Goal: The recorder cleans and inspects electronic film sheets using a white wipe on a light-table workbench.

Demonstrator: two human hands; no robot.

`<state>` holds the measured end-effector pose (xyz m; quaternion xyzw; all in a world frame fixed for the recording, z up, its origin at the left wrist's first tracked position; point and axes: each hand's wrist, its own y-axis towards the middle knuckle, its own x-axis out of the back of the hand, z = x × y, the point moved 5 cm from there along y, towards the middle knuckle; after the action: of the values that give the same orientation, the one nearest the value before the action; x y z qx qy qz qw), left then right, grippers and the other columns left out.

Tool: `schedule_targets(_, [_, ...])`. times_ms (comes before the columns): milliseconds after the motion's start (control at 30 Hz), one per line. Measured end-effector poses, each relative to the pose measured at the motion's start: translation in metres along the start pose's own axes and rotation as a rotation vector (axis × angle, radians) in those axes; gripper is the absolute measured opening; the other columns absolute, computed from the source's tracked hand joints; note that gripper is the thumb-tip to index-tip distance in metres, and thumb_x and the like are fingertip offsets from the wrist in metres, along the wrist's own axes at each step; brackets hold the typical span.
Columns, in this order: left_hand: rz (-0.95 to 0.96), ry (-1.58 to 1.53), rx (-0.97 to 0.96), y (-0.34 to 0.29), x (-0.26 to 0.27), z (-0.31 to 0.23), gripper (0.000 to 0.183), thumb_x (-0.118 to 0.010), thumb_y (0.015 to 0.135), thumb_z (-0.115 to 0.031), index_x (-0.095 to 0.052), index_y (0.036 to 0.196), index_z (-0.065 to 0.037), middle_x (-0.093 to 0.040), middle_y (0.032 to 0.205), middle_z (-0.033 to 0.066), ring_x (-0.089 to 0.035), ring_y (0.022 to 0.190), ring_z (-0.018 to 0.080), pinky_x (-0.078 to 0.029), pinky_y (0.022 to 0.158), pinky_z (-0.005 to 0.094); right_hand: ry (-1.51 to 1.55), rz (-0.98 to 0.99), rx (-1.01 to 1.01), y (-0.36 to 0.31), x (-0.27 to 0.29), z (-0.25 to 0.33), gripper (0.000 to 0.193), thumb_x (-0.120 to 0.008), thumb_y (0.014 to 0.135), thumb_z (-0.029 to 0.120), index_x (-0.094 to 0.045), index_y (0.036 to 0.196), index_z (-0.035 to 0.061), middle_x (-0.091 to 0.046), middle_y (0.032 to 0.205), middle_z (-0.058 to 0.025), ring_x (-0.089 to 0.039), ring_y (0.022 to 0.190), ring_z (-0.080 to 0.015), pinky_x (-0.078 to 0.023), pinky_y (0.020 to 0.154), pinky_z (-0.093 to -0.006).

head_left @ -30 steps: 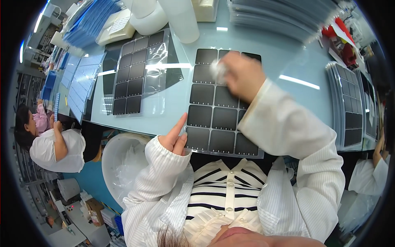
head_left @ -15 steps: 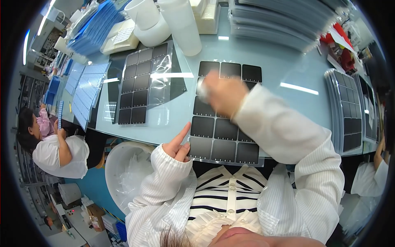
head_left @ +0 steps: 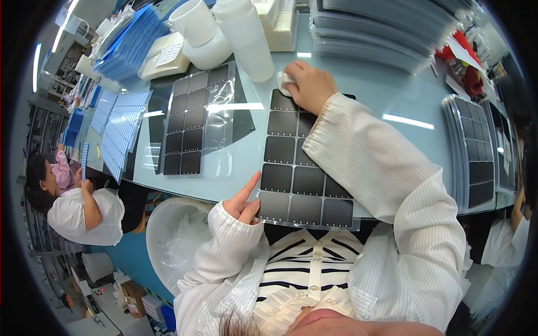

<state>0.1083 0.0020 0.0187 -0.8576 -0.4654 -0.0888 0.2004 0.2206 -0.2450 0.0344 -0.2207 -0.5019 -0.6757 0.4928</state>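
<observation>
In front of me lies a clear plastic sheet with rows of black rectangular panels, its near end at the table edge. My right hand is closed on a white wipe at the sheet's far left corner. That forearm hides part of the right-hand column. My left hand rests at the sheet's near left corner, index finger stretched along its edge and the other fingers bent. A similar sheet of black panels lies to the left on the table.
White plastic bottles and a cut-open container stand at the back. Stacked clear sheets fill the back right; more panel sheets are piled at right. Below the left table edge is a white bin. A co-worker sits at left.
My right hand has moved the wipe away from me, from the upper left panels to the sheet's far left corner. My left hand has stayed at the near left corner.
</observation>
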Motion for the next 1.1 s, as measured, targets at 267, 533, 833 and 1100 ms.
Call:
schedule_targets(267, [0.003,-0.021,0.045,-0.004,-0.003,0.000,0.051,-0.047,0.087,-0.006,-0.042,0.137,-0.012,-0.050,0.054,-0.0047,-0.041,0.047,0.0014,-0.037,0.049,0.0179,0.029,-0.074,-0.049,-0.004,-0.001,-0.005,0.022,-0.065,0.075,0.016,-0.055,0.093,0.0069,-0.059,0.093,-0.0114,-0.059,0.078,-0.0369,-0.049,0.066,-0.0435])
schedule_targets(533, [-0.028,0.000,0.055,-0.008,-0.001,0.008,0.052,-0.047,0.086,-0.006,-0.042,0.137,-0.017,-0.047,0.050,-0.0037,-0.040,0.046,0.0040,-0.037,0.049,0.0206,0.091,0.043,-0.109,-0.022,0.007,0.002,0.030,-0.065,0.075,0.023,-0.055,0.099,0.0079,-0.062,0.089,-0.0151,-0.060,0.082,-0.0370,-0.049,0.073,-0.0435])
schedule_targets(833, [-0.040,0.010,0.040,-0.006,0.004,0.013,0.052,-0.047,0.087,-0.007,-0.042,0.137,-0.016,-0.044,0.049,-0.0025,-0.038,0.046,0.0049,-0.037,0.049,0.0209,0.198,0.180,0.054,-0.070,0.027,0.052,0.022,-0.061,0.070,0.006,-0.055,0.092,0.0038,-0.056,0.083,-0.0182,-0.058,0.076,-0.0386,-0.048,0.068,-0.0429])
schedule_targets(1100, [0.015,0.075,0.043,-0.005,-0.002,0.017,0.053,-0.048,0.087,-0.013,-0.038,0.139,-0.021,-0.040,0.050,0.0039,-0.037,0.045,0.0134,-0.037,0.049,0.0296,0.174,0.054,0.014,-0.086,0.044,0.031,0.020,-0.057,0.069,-0.001,-0.053,0.088,0.0024,-0.054,0.080,-0.0191,-0.056,0.074,-0.0407,-0.046,0.064,-0.0404])
